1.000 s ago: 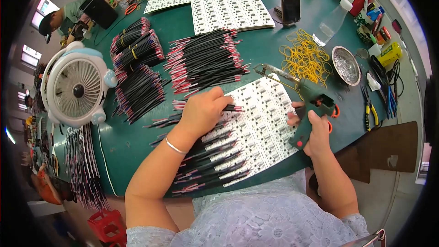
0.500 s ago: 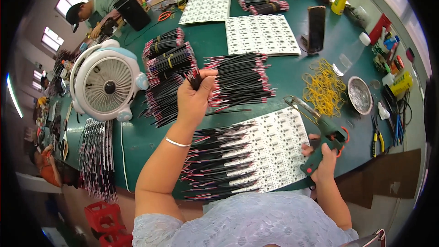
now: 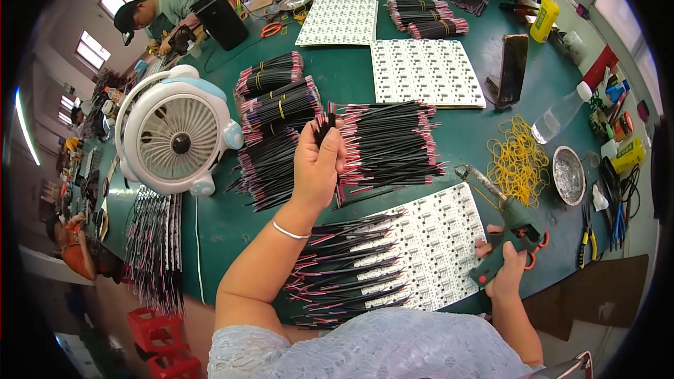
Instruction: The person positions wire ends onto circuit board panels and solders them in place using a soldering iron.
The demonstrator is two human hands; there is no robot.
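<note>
**Wires (image 3: 323,128) bunched in your left hand (image 3: 317,168)**

Your left hand is closed around a small bunch of black wires, beyond the far left corner of the near white circuit-board sheet (image 3: 442,253). The loose wire pile (image 3: 390,144) lies on the worktop (image 3: 239,238) beyond that sheet, and wire rows (image 3: 337,274) overlap its left edge. Your right hand (image 3: 507,267) grips a green soldering gun (image 3: 518,219) by the sheet's right edge. You seem to be gathering wires; the next move likely calls for a snug pinch, ends kept even, and a lift that leaves the pile undisturbed.
</note>
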